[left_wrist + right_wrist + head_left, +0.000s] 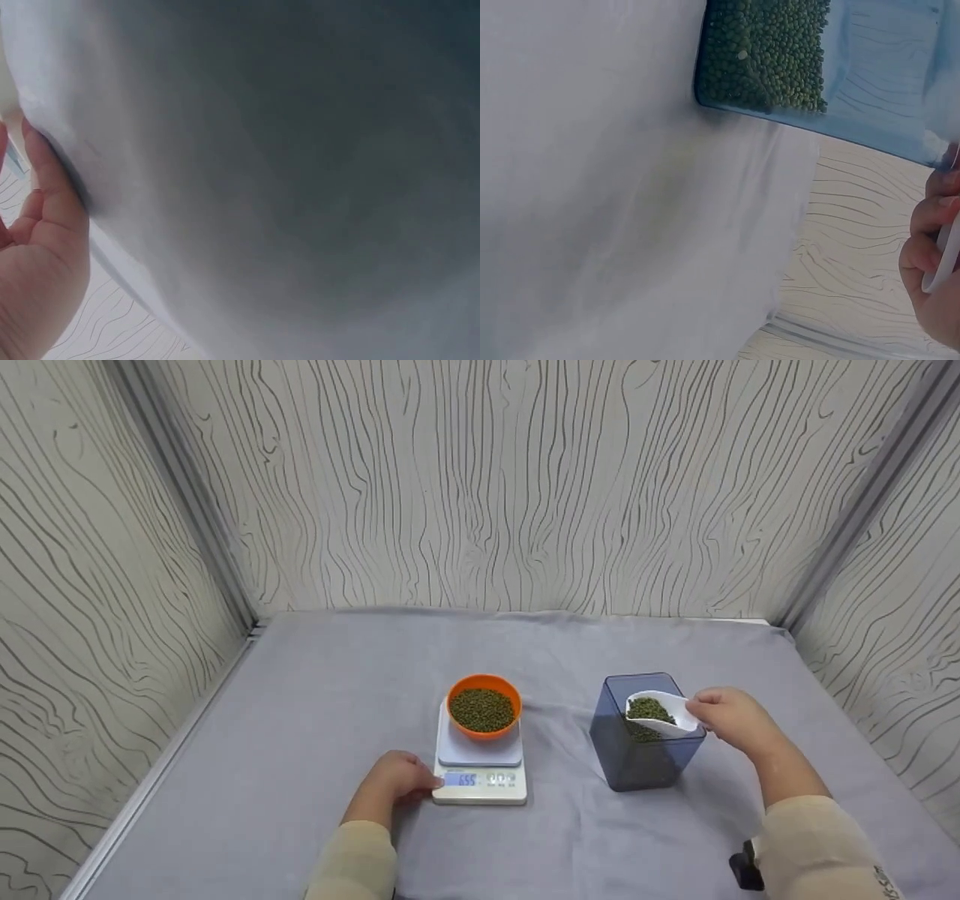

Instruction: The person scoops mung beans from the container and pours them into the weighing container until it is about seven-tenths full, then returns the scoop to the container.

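My right hand (739, 721) grips the handle of a white scoop (684, 712) heaped with small green beans, held at the mouth of a bluish clear container (637, 761). More green beans (780, 56) fill the container's lower part, as the right wrist view shows. A white kitchen scale (480, 793) carries an orange bowl (517, 706) full of the same beans; its display appears to read 655. At the scale's left front edge, my left hand (401, 776) pinches the side with the thumb uppermost. In the left wrist view that hand (45, 262) lies against the cloth.
Grey cloth (300, 720) with light creases covers the table. Pale wood-patterned panels (465, 487) stand behind and at both sides, joined by grey metal posts. A black object (746, 867) shows beside the right sleeve.
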`<action>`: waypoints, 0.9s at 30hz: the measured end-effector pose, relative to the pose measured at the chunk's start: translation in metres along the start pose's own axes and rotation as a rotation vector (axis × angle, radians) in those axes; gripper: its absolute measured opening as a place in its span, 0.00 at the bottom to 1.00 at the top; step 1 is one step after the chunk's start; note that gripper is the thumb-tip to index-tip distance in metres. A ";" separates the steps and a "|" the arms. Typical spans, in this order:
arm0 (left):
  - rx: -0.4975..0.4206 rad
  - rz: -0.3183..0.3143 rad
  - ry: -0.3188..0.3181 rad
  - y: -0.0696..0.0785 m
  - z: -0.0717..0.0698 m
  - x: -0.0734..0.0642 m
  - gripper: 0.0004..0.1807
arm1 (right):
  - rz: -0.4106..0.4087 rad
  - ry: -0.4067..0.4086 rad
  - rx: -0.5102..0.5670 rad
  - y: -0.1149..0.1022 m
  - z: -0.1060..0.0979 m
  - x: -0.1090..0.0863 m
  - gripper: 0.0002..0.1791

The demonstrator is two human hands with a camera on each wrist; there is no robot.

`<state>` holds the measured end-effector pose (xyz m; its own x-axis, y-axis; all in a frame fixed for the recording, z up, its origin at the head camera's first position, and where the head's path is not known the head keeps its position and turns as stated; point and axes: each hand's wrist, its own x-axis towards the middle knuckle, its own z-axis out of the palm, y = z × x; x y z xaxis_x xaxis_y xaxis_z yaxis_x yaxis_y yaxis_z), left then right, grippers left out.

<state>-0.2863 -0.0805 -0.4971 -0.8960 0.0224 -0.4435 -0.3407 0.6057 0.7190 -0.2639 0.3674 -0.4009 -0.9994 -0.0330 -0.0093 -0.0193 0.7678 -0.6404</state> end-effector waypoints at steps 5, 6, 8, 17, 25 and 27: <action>0.011 -0.025 0.004 0.001 0.000 0.001 0.12 | 0.039 0.016 0.205 0.008 0.004 -0.001 0.15; 0.013 -0.021 0.005 0.001 0.000 0.001 0.12 | 0.050 0.020 0.238 0.009 0.004 -0.002 0.15; 0.011 -0.020 0.005 0.001 0.000 0.001 0.12 | 0.077 0.024 0.292 0.011 0.005 -0.003 0.15; 0.014 -0.014 0.003 0.001 -0.001 0.001 0.11 | 0.086 0.060 0.431 -0.003 0.003 -0.003 0.14; -0.003 -0.024 0.001 0.001 0.000 0.000 0.10 | 0.029 0.059 0.242 -0.049 0.007 0.014 0.15; 0.001 -0.020 0.005 0.001 0.000 0.000 0.11 | 0.031 0.035 0.175 -0.062 0.012 0.018 0.16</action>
<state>-0.2871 -0.0800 -0.4967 -0.8903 0.0062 -0.4554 -0.3585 0.6071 0.7091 -0.2807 0.3119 -0.3705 -0.9999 0.0133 -0.0067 0.0137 0.6446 -0.7644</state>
